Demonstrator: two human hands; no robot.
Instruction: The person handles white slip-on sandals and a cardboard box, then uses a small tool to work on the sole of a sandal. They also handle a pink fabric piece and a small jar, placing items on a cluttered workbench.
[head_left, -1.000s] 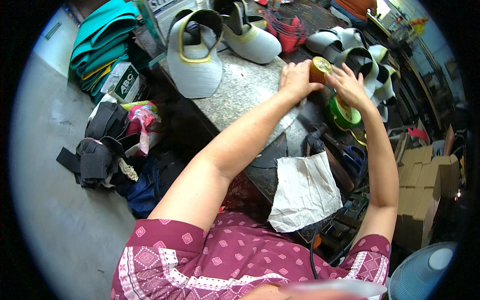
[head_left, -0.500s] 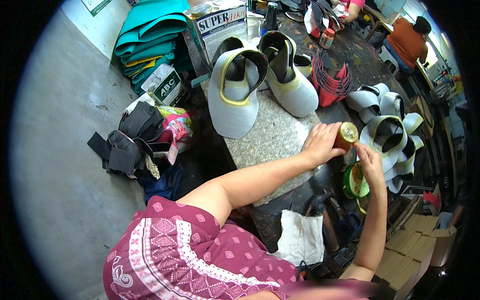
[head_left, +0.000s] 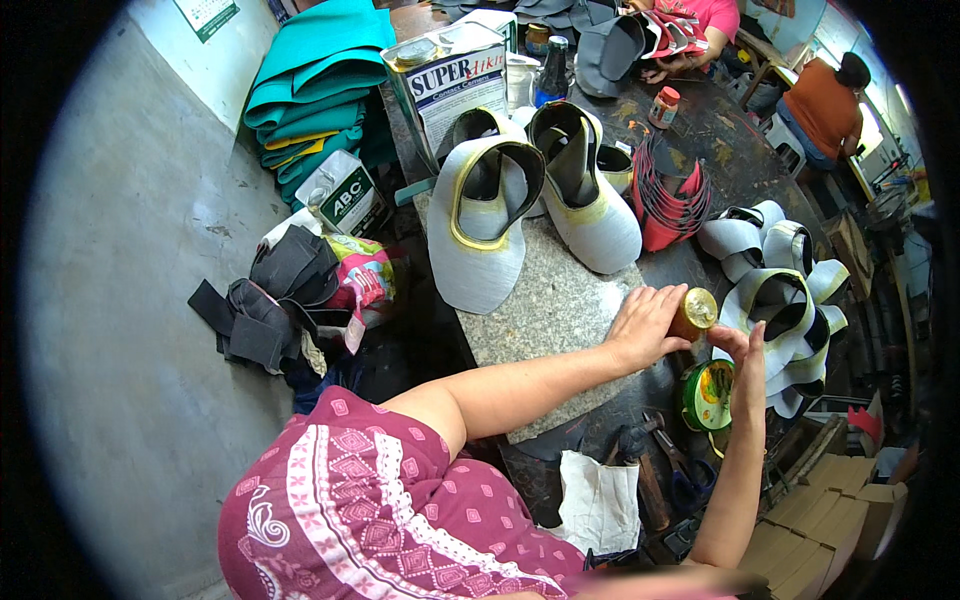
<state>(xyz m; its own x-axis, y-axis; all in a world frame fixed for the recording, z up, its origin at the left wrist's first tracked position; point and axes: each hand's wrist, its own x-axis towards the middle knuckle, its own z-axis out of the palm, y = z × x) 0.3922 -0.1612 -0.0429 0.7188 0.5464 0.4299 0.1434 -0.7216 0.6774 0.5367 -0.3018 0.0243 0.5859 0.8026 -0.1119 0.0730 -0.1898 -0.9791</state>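
Note:
My left hand [head_left: 645, 326] is closed round a small brown jar with a gold-coloured lid [head_left: 698, 310], at the right edge of a speckled stone slab [head_left: 540, 290]. Beside the lid, my right hand [head_left: 742, 365] is raised with its fingers stretched out, and nothing shows in it. Below the jar, close to my right wrist, stands a round green tin [head_left: 706, 394]. Grey-white shoe uppers with yellowish edges, one on the left [head_left: 480, 245] and another beside it [head_left: 595, 218], stand on the slab's far part. More pale uppers [head_left: 765, 300] lie to the right of my hands.
A hammer [head_left: 652, 490], scissors [head_left: 690, 482] and a white cloth [head_left: 598, 495] lie nearer me. Behind the uppers are a large metal can [head_left: 447, 95], a dark bottle [head_left: 552, 72], red pieces [head_left: 672, 205] and a red-lidded jar [head_left: 664, 107]. Cardboard boxes [head_left: 815, 510] stand lower right.
My right hand's fingers have come off the jar lid and straightened. My left hand still holds the jar. The view has shifted, and a co-worker's hand with shoe pieces shows more at the top.

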